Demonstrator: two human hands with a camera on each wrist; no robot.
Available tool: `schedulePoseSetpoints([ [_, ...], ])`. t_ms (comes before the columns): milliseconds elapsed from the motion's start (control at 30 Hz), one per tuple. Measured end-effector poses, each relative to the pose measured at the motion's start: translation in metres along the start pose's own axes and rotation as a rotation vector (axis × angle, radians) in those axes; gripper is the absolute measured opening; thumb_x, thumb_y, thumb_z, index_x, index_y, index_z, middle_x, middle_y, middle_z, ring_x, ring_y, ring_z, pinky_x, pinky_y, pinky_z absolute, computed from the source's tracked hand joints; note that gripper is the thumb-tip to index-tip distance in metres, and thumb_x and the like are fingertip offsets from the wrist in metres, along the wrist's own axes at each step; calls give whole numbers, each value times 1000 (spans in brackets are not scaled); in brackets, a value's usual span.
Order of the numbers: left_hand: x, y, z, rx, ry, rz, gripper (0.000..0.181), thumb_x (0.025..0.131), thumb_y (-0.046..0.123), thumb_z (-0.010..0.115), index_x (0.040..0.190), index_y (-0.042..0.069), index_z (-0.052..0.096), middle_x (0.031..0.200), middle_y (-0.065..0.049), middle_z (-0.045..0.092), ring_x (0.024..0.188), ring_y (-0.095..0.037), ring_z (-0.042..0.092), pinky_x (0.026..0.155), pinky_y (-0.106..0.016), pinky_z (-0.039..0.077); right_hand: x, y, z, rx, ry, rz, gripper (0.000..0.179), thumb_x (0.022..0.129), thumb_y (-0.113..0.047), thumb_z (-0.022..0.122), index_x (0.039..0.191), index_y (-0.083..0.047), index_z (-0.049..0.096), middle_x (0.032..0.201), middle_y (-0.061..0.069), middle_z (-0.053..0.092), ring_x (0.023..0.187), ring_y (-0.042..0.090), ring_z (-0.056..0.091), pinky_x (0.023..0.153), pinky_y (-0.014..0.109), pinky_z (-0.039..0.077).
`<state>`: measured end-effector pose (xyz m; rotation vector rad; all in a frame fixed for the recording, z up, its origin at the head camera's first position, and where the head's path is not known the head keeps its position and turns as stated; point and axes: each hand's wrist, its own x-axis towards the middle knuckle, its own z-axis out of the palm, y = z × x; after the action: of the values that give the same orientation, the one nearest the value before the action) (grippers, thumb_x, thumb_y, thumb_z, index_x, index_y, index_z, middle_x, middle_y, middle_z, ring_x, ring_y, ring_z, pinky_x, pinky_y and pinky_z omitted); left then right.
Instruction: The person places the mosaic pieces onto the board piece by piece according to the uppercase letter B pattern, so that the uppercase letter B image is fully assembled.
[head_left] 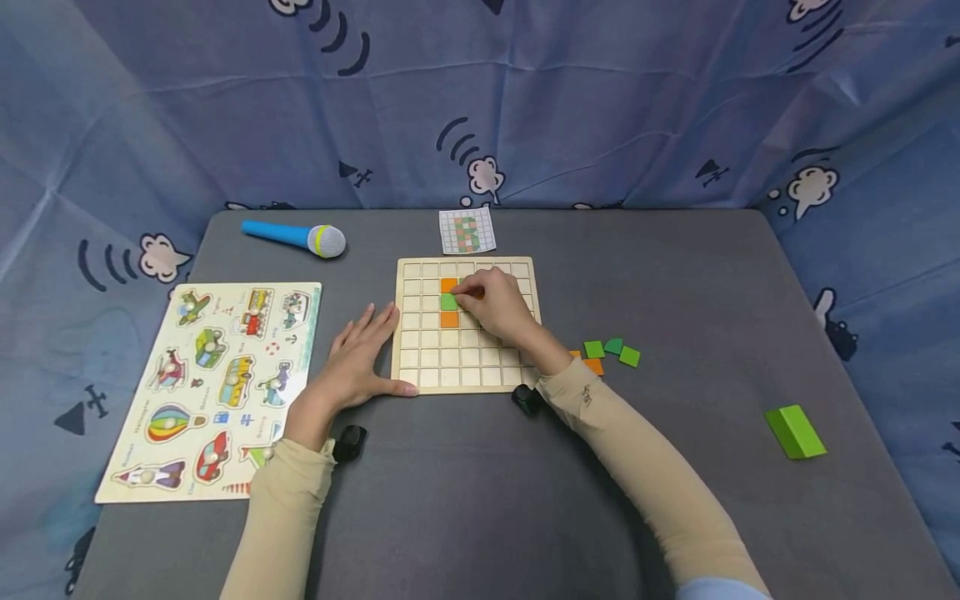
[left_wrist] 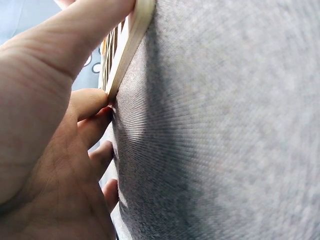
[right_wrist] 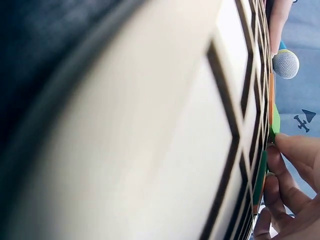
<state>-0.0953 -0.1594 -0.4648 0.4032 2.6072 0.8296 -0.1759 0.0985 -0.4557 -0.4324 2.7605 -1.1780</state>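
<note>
A wooden grid board (head_left: 420, 358) lies mid-table, with orange tiles (head_left: 448, 320) and a green tile (head_left: 447, 302) in one column. Over its upper middle, my right hand (head_left: 498, 307) pinches the green tile with thumb and fingertips. From the right wrist the green tile (right_wrist: 275, 120) looks tilted up beside the thumb; a dark green piece (right_wrist: 260, 177) sits under the fingers. Parts of the board are hidden by this hand. My left hand (head_left: 358, 358) is spread along the board's left side, its thumb and index finger touching the edge (left_wrist: 125, 55).
A small pattern card (head_left: 467, 232) lies behind the board. Several loose green and orange tiles (head_left: 594, 349) lie right of it, partly behind the right forearm. A vehicle puzzle board (head_left: 225, 342), a toy microphone (head_left: 292, 237) and a green block (head_left: 795, 432) stand around.
</note>
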Motion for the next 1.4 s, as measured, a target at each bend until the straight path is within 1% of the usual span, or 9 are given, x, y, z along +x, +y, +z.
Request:
schedulePoseSetpoints([
  [267,0,1,-1,-3,2,1,127,80,46,93,172,10,14,181,-9,9,168,-35,-1,133,-61,0,-2,-2,1,-31,16,-42,11,97,-10,78,104,-6,86,103,10,79,97,26,69,89,40,55],
  [467,-1,1,-1,0,2,0,127,79,46,94,172,11,13,181,-8,9,168,-35,-3,133,-60,-1,-8,-2,-3,-74,-60,-71,23,99,-12,73,120,-7,82,115,12,76,98,28,56,90,42,44],
  [567,-1,1,-1,-1,2,-1,127,79,45,94,172,10,13,181,-8,8,168,-35,-3,133,-60,-1,-14,-2,-9,-97,-117,-74,30,100,-16,73,129,-9,78,126,12,72,105,29,54,97,47,43],
  [667,-1,2,-2,-3,1,0,127,79,45,94,172,10,14,181,-8,8,168,-35,-3,133,-61,-1,-21,0,-16,-113,-154,-71,31,100,-19,74,130,-10,77,133,13,68,115,31,53,107,53,41],
  [800,-1,2,-2,-3,2,5,127,79,45,94,171,10,15,181,-8,9,168,-36,-2,133,-62,0,-32,7,-25,-128,-159,-108,29,100,-17,74,126,-7,77,138,15,67,128,36,52,115,59,37],
  [900,-2,2,-2,-4,4,8,126,79,45,94,171,9,15,181,-9,9,167,-36,-1,133,-62,0,-40,12,-31,-95,-162,-131,29,98,-14,74,126,-4,76,141,17,65,135,39,50,120,63,32],
  [1033,-2,3,-2,-9,2,8,127,79,44,94,172,10,15,181,-9,9,168,-36,-2,133,-62,0,-52,21,-41,-51,-171,-99,30,99,-14,74,127,-3,75,143,18,63,140,40,46,125,65,26],
  [1267,-1,3,-2,-7,0,9,127,80,45,93,172,10,14,181,-9,9,168,-35,-2,133,-61,0,-70,44,-62,-19,-154,-8,31,99,-15,75,128,-4,74,144,18,58,133,38,45,112,62,39],
  [1400,-1,3,-2,0,-3,7,127,80,45,93,172,10,13,181,-9,8,167,-36,-2,133,-61,0,-79,58,-77,-36,-155,41,34,101,-16,74,133,-4,72,143,18,57,136,39,47,117,63,37],
])
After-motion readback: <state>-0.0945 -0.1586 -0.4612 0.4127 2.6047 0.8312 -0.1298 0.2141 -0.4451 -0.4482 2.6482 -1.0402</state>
